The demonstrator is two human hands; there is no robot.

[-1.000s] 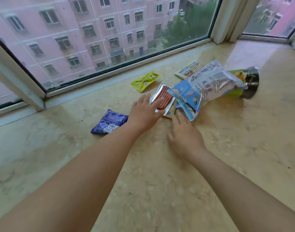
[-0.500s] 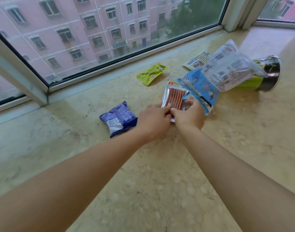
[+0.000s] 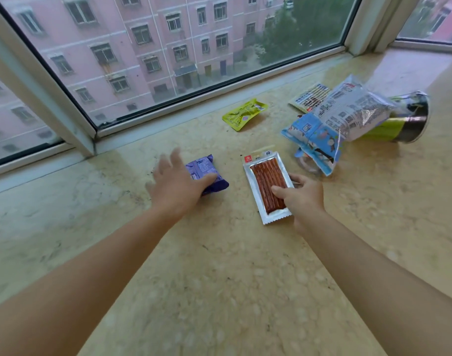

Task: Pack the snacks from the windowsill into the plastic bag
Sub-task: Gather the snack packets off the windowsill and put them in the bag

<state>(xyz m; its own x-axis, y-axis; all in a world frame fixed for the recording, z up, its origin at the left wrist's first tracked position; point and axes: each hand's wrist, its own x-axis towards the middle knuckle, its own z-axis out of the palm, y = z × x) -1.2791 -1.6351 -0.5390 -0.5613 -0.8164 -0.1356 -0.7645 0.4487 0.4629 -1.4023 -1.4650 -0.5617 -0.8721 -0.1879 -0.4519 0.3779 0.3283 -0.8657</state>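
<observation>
Right hand (image 3: 303, 199) pinches the clear packet of red-brown sticks (image 3: 267, 187) at its right edge, thumb on top of the film, other fingers curled behind; the packet is held long-side roughly toward the window, about mid-sill. I cannot tell if its near end still touches the windowsill (image 3: 219, 265). Left hand (image 3: 180, 185) is spread, fingers straight and blurred, palm down over the purple snack packet (image 3: 209, 173), covering its left half; thumb lies across the packet's near edge, no grip closed on it. Purple packet lies flat on the sill, left of the stick packet, apart from it. Yellow packet (image 3: 244, 113) lies flat closer to the window frame, beyond the stick packet, well apart from both hands. Toward the right end of the sill: a striped flat packet (image 3: 308, 97) near the window, partly under the plastic bag (image 3: 348, 115). The bag is clear with print, lies on its side, blue printed end (image 3: 314, 140) facing the hands, near the right hand but not touching. Behind the bag, a green can with a dark metal end (image 3: 409, 122) lies on its side, bag draped over part of it. Bag contents not readable. Both forearms are bare and reach in from the near edge of the sill.
</observation>
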